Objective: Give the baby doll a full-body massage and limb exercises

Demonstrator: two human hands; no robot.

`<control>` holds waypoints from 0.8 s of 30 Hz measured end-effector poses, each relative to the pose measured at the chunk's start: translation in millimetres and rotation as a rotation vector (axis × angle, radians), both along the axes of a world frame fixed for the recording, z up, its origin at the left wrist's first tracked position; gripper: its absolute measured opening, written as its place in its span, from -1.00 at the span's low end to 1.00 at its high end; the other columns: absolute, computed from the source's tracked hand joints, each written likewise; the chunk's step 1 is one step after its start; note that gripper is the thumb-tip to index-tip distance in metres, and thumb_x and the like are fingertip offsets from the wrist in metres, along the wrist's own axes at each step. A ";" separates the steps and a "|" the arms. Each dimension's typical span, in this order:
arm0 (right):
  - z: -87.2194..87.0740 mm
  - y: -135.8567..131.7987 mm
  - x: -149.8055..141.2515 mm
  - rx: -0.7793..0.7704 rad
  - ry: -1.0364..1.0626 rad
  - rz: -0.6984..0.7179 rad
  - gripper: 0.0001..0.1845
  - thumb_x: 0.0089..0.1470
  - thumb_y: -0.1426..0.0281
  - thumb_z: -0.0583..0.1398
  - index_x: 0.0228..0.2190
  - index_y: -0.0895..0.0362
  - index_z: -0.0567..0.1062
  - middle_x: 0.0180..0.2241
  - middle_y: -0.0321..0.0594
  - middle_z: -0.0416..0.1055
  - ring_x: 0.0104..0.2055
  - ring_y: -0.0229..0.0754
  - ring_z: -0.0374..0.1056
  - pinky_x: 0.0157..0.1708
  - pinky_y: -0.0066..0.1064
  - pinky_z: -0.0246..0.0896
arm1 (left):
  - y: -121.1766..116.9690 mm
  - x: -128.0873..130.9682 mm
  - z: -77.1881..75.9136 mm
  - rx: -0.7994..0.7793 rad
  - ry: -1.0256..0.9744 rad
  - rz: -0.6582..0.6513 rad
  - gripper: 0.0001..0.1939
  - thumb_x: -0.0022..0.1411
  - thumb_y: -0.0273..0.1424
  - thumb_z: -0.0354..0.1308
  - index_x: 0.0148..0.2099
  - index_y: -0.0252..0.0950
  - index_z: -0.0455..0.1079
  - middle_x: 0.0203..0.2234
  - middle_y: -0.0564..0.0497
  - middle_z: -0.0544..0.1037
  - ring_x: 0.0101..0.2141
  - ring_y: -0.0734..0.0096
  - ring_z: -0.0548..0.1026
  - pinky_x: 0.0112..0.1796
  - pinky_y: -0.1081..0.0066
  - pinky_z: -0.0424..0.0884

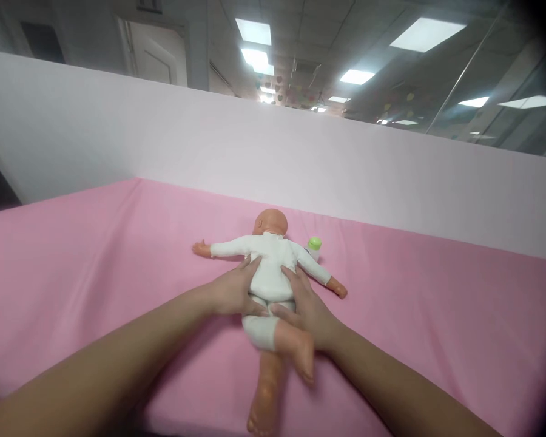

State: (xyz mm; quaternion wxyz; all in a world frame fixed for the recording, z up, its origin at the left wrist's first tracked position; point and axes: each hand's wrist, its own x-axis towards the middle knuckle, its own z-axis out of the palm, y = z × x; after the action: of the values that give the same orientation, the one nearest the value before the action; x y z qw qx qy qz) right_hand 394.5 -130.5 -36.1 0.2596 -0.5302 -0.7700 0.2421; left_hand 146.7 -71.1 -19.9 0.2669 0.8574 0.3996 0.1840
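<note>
A baby doll [273, 267] with a white cloth body lies face down, its head toward the wall and its arms spread wide. Its lower legs cross over each other toward me. My left hand [236, 288] grips the left side of the doll's waist, thumb over the lower back. On the opposite side my right hand [312, 306] is wrapped round the waist and hip in the same way. The fingertips under the doll's sides are partly hidden. Just beyond the doll's right arm stands a small bottle with a green cap [315, 244], partly covered by that arm.
The doll lies on a pink padded sheet [437, 315] with soft creases. A low white wall [300, 164] runs along the back. Behind it are a glass partition, ceiling lights and a white door [157, 54].
</note>
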 end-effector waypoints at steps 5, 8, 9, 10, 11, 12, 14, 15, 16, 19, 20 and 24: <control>6.4 -1.8 8.3 0.001 0.015 -0.012 0.18 0.00 0.11 0.40 0.44 -0.15 -0.13 0.51 -0.16 -0.38 0.52 0.19 -0.29 0.38 0.14 -0.05 | 11.1 -15.7 -2.8 -0.131 0.014 -0.095 0.49 -0.14 0.00 0.52 0.56 -0.16 -0.42 0.50 -0.20 -0.33 0.43 -0.34 -0.19 0.33 -0.10 0.06; 14.7 -0.5 16.6 -0.001 0.028 0.049 0.20 -0.03 0.25 0.40 0.44 -0.11 -0.13 0.49 -0.11 -0.22 0.50 0.15 -0.17 0.37 0.10 -0.01 | 16.5 -23.8 -5.6 -0.192 -0.065 -0.137 0.45 -0.11 -0.07 0.54 0.56 -0.09 -0.39 0.51 -0.14 -0.32 0.44 -0.25 -0.17 0.33 -0.07 0.09; 17.5 0.5 19.2 -0.008 0.028 0.075 0.21 -0.04 0.27 0.40 0.44 -0.10 -0.14 0.48 -0.09 -0.19 0.49 0.15 -0.13 0.37 0.09 0.01 | 18.2 -26.4 -6.6 -0.222 -0.100 -0.141 0.44 -0.10 -0.09 0.54 0.56 -0.07 -0.37 0.51 -0.15 -0.29 0.44 -0.24 -0.12 0.31 -0.06 0.13; 19.8 1.6 21.5 -0.014 0.024 0.100 0.22 -0.05 0.29 0.40 0.45 -0.09 -0.15 0.48 -0.08 -0.17 0.48 0.15 -0.10 0.36 0.09 0.02 | 19.7 -29.1 -7.3 -0.255 -0.135 -0.146 0.42 -0.10 -0.11 0.55 0.56 -0.06 -0.35 0.51 -0.17 -0.24 0.43 -0.23 -0.06 0.29 -0.06 0.18; 21.5 2.7 23.3 -0.016 0.018 0.122 0.23 -0.06 0.30 0.40 0.45 -0.09 -0.15 0.48 -0.08 -0.15 0.47 0.15 -0.08 0.36 0.09 0.03 | 21.0 -31.8 -7.5 -0.281 -0.169 -0.150 0.41 -0.09 -0.12 0.55 0.56 -0.06 -0.33 0.50 -0.19 -0.17 0.42 -0.23 0.00 0.27 -0.06 0.21; 22.6 3.8 24.5 -0.010 0.011 0.138 0.23 -0.06 0.32 0.40 0.45 -0.09 -0.15 0.48 -0.08 -0.14 0.47 0.16 -0.07 0.35 0.10 0.04 | 21.9 -34.5 -6.9 -0.294 -0.194 -0.153 0.39 -0.08 -0.13 0.54 0.55 -0.05 -0.32 0.49 -0.20 -0.11 0.40 -0.22 0.05 0.26 -0.07 0.24; 22.3 4.9 25.2 0.023 -0.010 0.146 0.21 -0.05 0.32 0.39 0.45 -0.09 -0.13 0.48 -0.09 -0.13 0.48 0.17 -0.10 0.36 0.14 0.01 | 21.9 -38.9 -3.1 -0.276 -0.190 -0.160 0.36 -0.08 -0.12 0.54 0.55 -0.03 -0.27 0.48 -0.18 -0.02 0.39 -0.21 0.10 0.25 -0.07 0.24; 21.3 4.7 24.7 0.047 -0.024 0.141 0.19 -0.03 0.31 0.39 0.45 -0.09 -0.12 0.48 -0.08 -0.14 0.49 0.18 -0.14 0.36 0.16 -0.01 | 20.5 -40.3 0.2 -0.249 -0.164 -0.161 0.33 -0.06 -0.10 0.53 0.55 -0.02 -0.23 0.47 -0.16 -0.01 0.39 -0.20 0.10 0.26 -0.06 0.23; 19.9 3.9 23.9 0.068 -0.041 0.132 0.17 -0.01 0.30 0.38 0.45 -0.08 -0.12 0.49 -0.08 -0.17 0.50 0.19 -0.19 0.37 0.17 -0.03 | 17.9 -40.9 4.1 -0.212 -0.129 -0.157 0.29 -0.04 -0.07 0.51 0.55 -0.02 -0.20 0.47 -0.15 0.00 0.39 -0.19 0.09 0.27 -0.05 0.23; 16.1 -2.5 19.2 0.114 -0.094 0.087 0.11 0.06 0.22 0.35 0.45 -0.08 -0.13 0.49 -0.07 -0.21 0.52 0.18 -0.26 0.35 0.20 0.00 | 3.1 -36.8 17.9 -0.042 -0.008 -0.058 0.14 0.07 0.05 0.41 0.53 -0.08 -0.08 0.46 -0.18 0.03 0.39 -0.23 0.07 0.27 -0.08 0.20; 15.4 -5.5 17.0 0.131 -0.111 0.063 0.09 0.08 0.18 0.34 0.44 -0.09 -0.12 0.49 -0.07 -0.21 0.52 0.18 -0.24 0.34 0.21 0.02 | -3.7 -33.4 22.1 0.027 0.032 0.012 0.09 0.10 0.09 0.36 0.52 -0.11 -0.03 0.44 -0.22 0.05 0.38 -0.27 0.09 0.25 -0.12 0.21; 15.0 -15.3 6.3 0.329 -0.164 -0.069 -0.07 0.12 0.10 0.31 0.38 -0.02 0.08 0.45 -0.01 -0.05 0.47 0.23 -0.11 0.31 0.24 0.05 | -30.5 -14.2 30.7 0.285 0.112 0.220 -0.09 0.17 0.08 0.28 0.43 -0.21 0.15 0.29 -0.29 0.23 0.21 -0.24 0.32 0.08 -0.11 0.38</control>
State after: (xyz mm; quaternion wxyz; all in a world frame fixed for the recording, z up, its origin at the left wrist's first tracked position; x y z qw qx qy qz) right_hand 400.8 -145.8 -21.1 0.2872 -0.5245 -0.7992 0.0598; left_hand 132.5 -101.6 10.9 0.0985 0.8464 0.4753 0.2189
